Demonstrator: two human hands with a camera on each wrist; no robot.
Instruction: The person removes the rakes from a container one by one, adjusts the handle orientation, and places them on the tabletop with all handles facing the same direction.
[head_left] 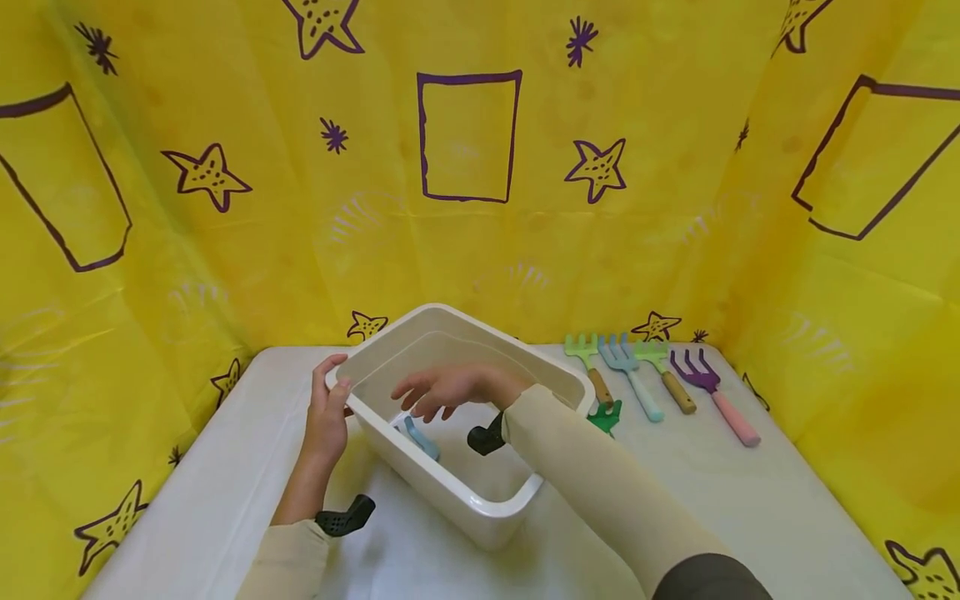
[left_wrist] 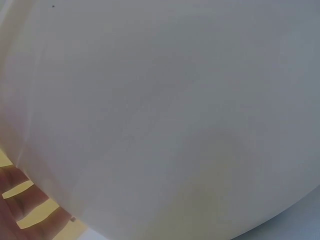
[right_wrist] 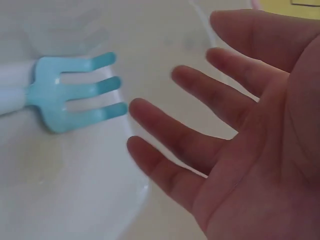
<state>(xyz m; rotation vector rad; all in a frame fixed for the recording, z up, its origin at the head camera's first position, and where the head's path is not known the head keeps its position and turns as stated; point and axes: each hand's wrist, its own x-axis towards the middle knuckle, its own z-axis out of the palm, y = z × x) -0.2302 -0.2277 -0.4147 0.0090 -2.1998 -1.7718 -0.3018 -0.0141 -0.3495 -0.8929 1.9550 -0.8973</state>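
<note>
A white plastic bin [head_left: 480,510] stands at an angle on the table. My left hand [head_left: 327,417] grips its left corner, thumb over the rim; in the left wrist view its fingers [left_wrist: 30,205] show at the edge of the bin wall [left_wrist: 150,100]. My right hand [head_left: 450,387] reaches into the bin, fingers apart and nothing in them. Inside lies a light blue hand fork [right_wrist: 60,95], its three tines towards the right fingertips but not clearly touching them. In the head view only part of the blue fork [head_left: 422,437] shows.
Right of the bin lie a green fork with a wooden handle [head_left: 598,385], a light blue fork [head_left: 643,396], another green fork [head_left: 677,392] and a purple fork with a pink handle [head_left: 731,417]. A dark green tool [head_left: 604,417] is partly hidden. Yellow patterned sheets [head_left: 465,250] surround the table.
</note>
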